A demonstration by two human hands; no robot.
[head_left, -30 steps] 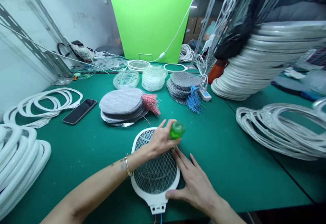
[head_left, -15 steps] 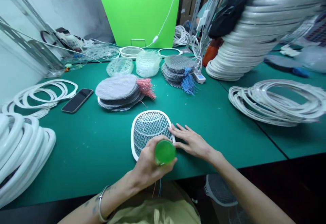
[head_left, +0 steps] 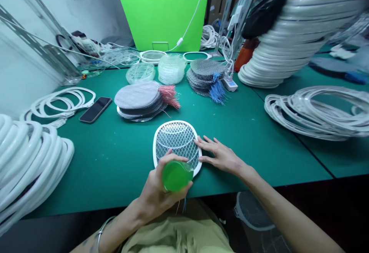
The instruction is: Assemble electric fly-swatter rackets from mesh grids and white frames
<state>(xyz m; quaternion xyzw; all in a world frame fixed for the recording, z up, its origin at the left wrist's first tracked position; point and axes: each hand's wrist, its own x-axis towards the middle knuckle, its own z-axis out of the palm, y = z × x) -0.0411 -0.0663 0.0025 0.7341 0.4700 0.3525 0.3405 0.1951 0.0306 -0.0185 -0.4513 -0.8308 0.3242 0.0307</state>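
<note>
A white-rimmed mesh racket head [head_left: 176,139], like that of an electric fly swatter, lies flat on the green table close to me. My left hand [head_left: 157,187] is wrapped around a green round-ended object [head_left: 176,176], held over the near part of the racket head. Its lower end is hidden, so its kind cannot be made out. My right hand [head_left: 220,155] rests with fingers stretched out, the tips touching the right side of the white rim. Thin red and blue wires [head_left: 184,205] hang over the table edge below the left hand.
Mesh discs with red wires [head_left: 138,96] and others with blue wires [head_left: 205,77] are stacked behind. Piled white rings [head_left: 31,164] stand at left, a tall ring stack [head_left: 300,34] and loose rings [head_left: 317,111] at right. A phone [head_left: 95,109] lies at left.
My left hand and the green object have moved left and slightly toward me, and the object looks more tilted. My right hand stays at the rim. The whole view has shifted a little.
</note>
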